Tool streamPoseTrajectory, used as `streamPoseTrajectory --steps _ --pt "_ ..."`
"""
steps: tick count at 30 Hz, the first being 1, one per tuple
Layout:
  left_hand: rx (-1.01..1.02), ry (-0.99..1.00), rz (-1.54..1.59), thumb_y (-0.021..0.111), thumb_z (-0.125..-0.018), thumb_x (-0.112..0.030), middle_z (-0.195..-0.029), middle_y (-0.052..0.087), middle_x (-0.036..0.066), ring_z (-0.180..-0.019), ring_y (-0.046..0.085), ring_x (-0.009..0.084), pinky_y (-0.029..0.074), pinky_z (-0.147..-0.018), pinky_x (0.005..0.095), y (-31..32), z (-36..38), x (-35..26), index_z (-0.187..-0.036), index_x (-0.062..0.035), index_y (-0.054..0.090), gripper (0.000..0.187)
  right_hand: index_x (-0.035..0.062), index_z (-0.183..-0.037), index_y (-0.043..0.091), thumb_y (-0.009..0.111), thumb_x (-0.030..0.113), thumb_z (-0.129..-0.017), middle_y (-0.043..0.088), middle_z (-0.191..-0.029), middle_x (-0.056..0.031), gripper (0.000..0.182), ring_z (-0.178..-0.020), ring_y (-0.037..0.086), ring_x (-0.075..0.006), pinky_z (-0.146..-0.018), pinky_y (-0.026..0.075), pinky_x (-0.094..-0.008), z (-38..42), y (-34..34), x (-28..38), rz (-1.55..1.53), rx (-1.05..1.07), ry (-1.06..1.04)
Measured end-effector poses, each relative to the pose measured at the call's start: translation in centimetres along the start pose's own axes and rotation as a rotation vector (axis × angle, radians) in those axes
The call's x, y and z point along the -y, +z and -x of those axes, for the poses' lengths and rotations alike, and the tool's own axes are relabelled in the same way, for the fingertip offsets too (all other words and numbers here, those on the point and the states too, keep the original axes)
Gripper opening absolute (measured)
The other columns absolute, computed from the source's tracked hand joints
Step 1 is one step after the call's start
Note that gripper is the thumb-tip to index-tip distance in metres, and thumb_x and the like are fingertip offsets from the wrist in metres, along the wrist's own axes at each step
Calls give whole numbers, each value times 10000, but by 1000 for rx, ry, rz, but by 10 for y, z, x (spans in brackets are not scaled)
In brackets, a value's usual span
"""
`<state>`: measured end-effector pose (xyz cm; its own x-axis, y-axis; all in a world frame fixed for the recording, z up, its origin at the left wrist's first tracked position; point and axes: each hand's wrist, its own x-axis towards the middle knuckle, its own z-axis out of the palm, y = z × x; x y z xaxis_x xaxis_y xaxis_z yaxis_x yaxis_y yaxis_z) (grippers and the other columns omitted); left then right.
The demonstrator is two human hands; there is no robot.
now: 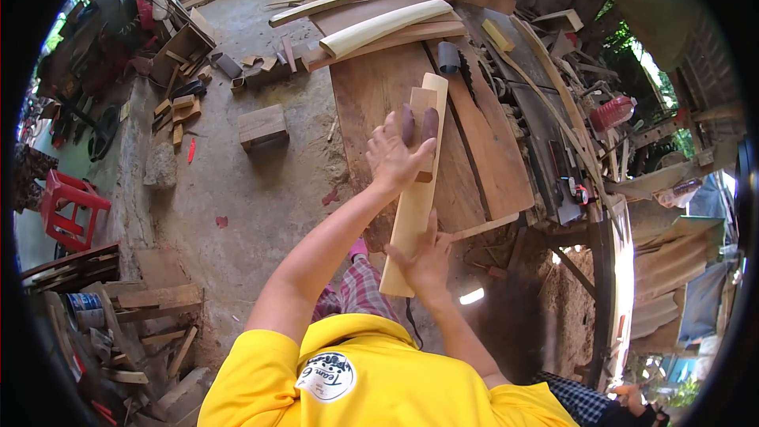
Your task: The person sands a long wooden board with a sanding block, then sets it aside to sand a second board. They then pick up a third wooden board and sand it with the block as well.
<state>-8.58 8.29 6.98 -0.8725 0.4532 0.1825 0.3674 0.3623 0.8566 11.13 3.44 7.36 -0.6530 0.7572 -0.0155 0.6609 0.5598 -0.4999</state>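
My left hand [393,158] lies over the lower part of a wooden block [423,100] with two dark upright pieces on it. Its thumb reaches across the block while the fingers are spread along the left edge; their tips are only partly clear. Beneath the block runs a long pale wooden board [407,225], slanting from the bench toward my body. My right hand [423,261] grips that board near its close end, thumb on the edge and fingers wrapped around the side.
The brown workbench [371,87] carries pale curved pieces [387,28] and a dark cylinder [448,57]. A wooden block [263,126] and offcuts [186,111] lie on the concrete floor. A red stool [71,205] stands left; scrap wood [162,296] is piled nearby.
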Motion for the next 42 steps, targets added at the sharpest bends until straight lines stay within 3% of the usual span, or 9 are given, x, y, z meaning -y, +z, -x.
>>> streamPoseTrajectory --steps 5,8,12,14,20,28,34,37,42 --pt "363 -119 -346 733 -796 -494 -1391 406 247 -1264 441 441 355 -1054 547 20 -24 -44 -1585 -207 127 1036 33 -1555 111 823 332 -789 454 -1333 -275 1088 -1152 541 -388 -956 470 -480 24 31 -19 -372 -6 -66" --pt "360 -137 -297 737 -790 -402 -1411 395 251 -1228 482 464 406 -1015 563 44 -27 -27 -1585 -247 104 1028 -1 -1511 167 850 317 -768 480 -1321 -240 1058 -1126 579 -332 -950 489 -425 29 30 -25 -525 60 37" --pt "207 -175 -122 708 -784 -291 -1385 416 244 -1179 517 445 437 -963 571 16 -4 -9 -1586 -167 80 1026 56 -1402 326 768 300 -867 587 -1214 -196 735 -1015 655 -291 -805 568 -383 47 25 -49 -1070 230 488" --pt "136 -201 -135 700 -787 -286 -1371 437 234 -1208 510 429 431 -984 569 7 12 -4 -1578 -116 73 1024 83 -1368 390 677 386 -929 636 -1145 -169 606 -954 672 -301 -703 573 -346 46 16 -65 -1496 769 715" --pt "171 -117 -309 698 -789 -296 -1339 459 220 -1158 524 407 444 -974 536 2 77 -29 -1563 -49 105 1006 94 -1344 495 585 535 -942 624 -1208 -164 603 -1045 656 -315 -691 543 -395 17 40 -121 -1641 1386 644" --pt "164 -221 -637 678 -842 -342 -1361 410 256 -1181 500 457 452 -960 568 57 32 -65 -1550 -35 148 937 16 -1282 507 646 306 -932 647 -1157 -197 476 -1022 668 -310 -767 588 -448 -6 6 -135 -1731 1084 567" --pt "9 -332 -651 663 -817 -388 -1454 364 280 -1292 478 479 445 -1045 521 100 -156 -34 -1563 -60 138 969 53 -1279 513 500 544 -996 673 -1052 -180 567 -825 708 -270 -549 562 -371 -10 16 -126 -1813 858 510" --pt "131 -273 -675 644 -833 -411 -1439 371 293 -1273 486 501 440 -1043 539 88 -124 -46 -1571 -75 74 991 74 -1290 539 177 795 -929 678 -1016 -173 884 -820 704 -280 -552 539 -345 -5 18 -138 -1834 987 670" --pt "278 -111 -830 635 -881 -440 -1319 430 338 -1115 560 515 474 -941 567 50 63 -79 -1550 -7 56 984 71 -1281 541 187 776 -945 674 -985 -177 857 -809 699 -293 -534 517 -347 -9 10 -140 -1822 994 660"
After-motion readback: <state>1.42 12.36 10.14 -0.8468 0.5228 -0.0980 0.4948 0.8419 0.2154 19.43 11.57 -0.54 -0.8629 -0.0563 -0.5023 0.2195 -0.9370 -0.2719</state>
